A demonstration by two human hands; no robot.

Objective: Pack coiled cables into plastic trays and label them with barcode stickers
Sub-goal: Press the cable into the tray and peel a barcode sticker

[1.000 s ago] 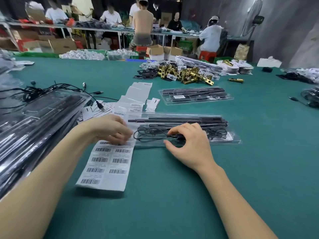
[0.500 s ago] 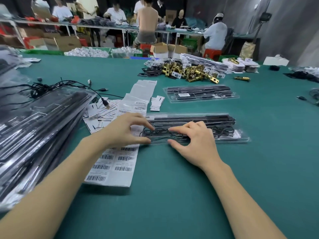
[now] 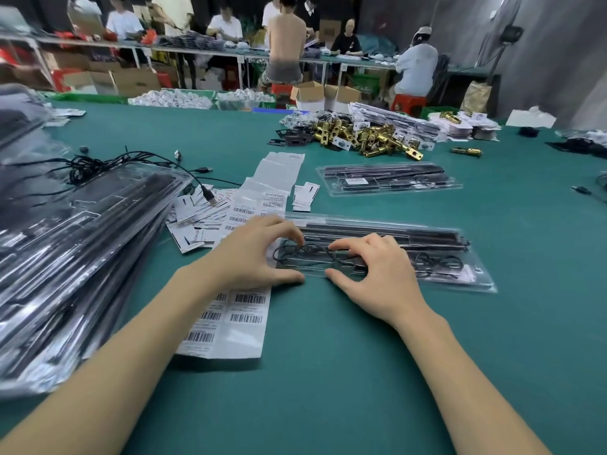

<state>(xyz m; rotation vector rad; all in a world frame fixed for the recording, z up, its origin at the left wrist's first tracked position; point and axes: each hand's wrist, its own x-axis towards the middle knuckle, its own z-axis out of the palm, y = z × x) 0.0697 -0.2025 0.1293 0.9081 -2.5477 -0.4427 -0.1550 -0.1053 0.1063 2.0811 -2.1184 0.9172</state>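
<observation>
Moved off the white barcode sticker sheet (image 3: 230, 320) onto the thin black coiled cable (image 3: 308, 252): left hand (image 3: 253, 254), now opposite right hand (image 3: 374, 274), both pinching loops at frame centre, inside the long clear plastic tray (image 3: 427, 277). Light, limp, springy; best pressed at the coil's ends. Tray probably flimsy, slippery.
</observation>
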